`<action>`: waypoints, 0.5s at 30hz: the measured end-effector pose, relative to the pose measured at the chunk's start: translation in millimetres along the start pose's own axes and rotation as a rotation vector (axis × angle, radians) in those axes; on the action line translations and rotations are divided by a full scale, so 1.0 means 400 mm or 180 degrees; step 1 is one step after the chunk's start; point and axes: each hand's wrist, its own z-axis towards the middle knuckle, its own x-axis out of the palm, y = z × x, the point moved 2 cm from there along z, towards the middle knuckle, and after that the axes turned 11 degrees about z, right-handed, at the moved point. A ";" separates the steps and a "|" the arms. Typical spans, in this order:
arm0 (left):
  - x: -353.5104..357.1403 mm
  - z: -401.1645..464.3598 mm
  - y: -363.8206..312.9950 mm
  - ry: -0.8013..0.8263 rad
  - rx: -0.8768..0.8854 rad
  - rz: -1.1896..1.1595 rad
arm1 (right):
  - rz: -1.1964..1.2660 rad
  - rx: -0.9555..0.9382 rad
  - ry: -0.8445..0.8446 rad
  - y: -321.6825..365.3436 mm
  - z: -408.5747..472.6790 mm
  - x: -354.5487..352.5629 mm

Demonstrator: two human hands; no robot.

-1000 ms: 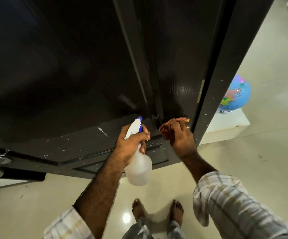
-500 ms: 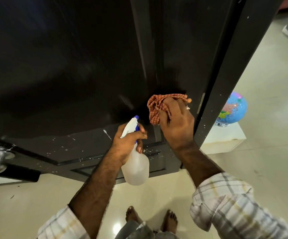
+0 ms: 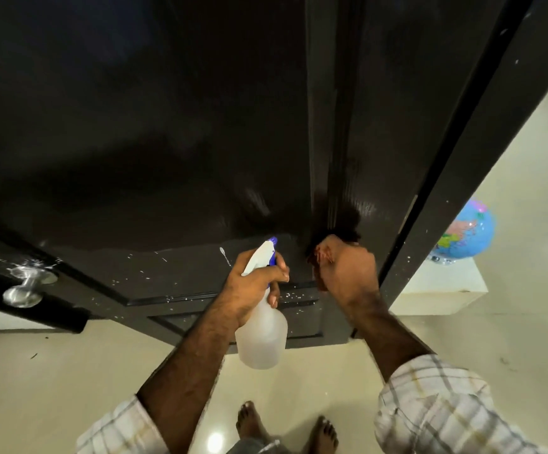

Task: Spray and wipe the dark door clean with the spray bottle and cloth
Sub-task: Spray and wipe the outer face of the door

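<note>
Wiping under way: the right hand [image 3: 348, 273] presses a bunched, barely visible cloth [image 3: 318, 257] to the dark door [image 3: 168, 142]; at its nine o'clock, the left hand [image 3: 256, 283] grips the spray bottle [image 3: 261, 335]. The speckled lower panel likely needs wiping next.

Door [image 3: 168, 142]: dark brown-black, flecked with white specks low down. Spray bottle [image 3: 261, 335]: translucent white body, white head, blue nozzle and trigger. Knob [image 3: 23, 291]: silver. Globe [image 3: 469, 232]: blue with multicoloured patches. Sleeves [image 3: 436, 407]: white with tan-grey checks. Floor [image 3: 511, 339]: cream.

The glossy cream floor [image 3: 69, 381] carries two bare feet [image 3: 285, 427] at its near edge and a low white block [image 3: 436, 290] to the right, topped by a globe [image 3: 466, 231].
</note>
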 end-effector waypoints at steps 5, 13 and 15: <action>-0.004 -0.005 -0.027 -0.0158 -0.0028 -0.0098 | 0.0930 -0.1132 -0.1512 0.113 0.012 -0.163; 0.030 0.002 -0.004 -0.0091 -0.0191 -0.0087 | 0.0409 -0.1004 -0.1193 -0.126 -0.021 0.143; 0.036 0.002 0.011 -0.0099 -0.0229 -0.0044 | 0.0254 -0.0365 -0.0248 -0.201 -0.044 0.221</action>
